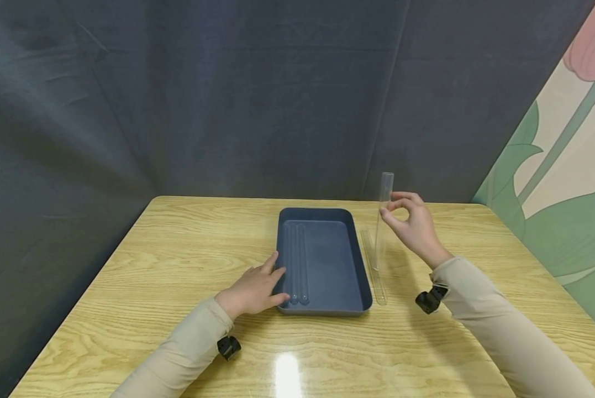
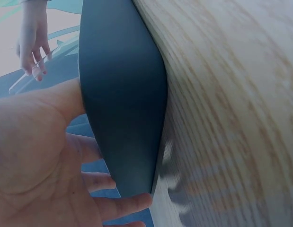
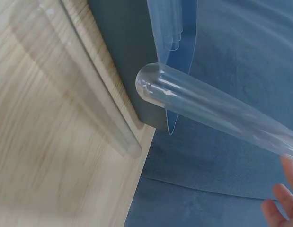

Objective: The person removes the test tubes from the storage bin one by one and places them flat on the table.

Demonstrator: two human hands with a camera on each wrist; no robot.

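A clear glass test tube [image 1: 386, 188] stands nearly upright in the air, rounded end down. My right hand [image 1: 416, 229] pinches it near its top between thumb and fingers, just right of the dark blue-grey tray [image 1: 334, 265]. Below it another test tube [image 1: 379, 290] lies on the table alongside the tray's right wall. Inside the tray, several test tubes [image 1: 304, 271] lie side by side along the left wall, rounded ends toward me. My left hand [image 1: 252, 290] rests with spread fingers at the tray's left rim [image 2: 82, 61]; the fingers reach over the edge.
The tray sits on a wood-grain table [image 1: 193, 249]. A dark curtain [image 1: 257, 110] hangs behind the far edge, and a wall with a painted flower [image 1: 575, 127] rises on the right. A black wrist camera [image 1: 430, 299] hangs under the right cuff.
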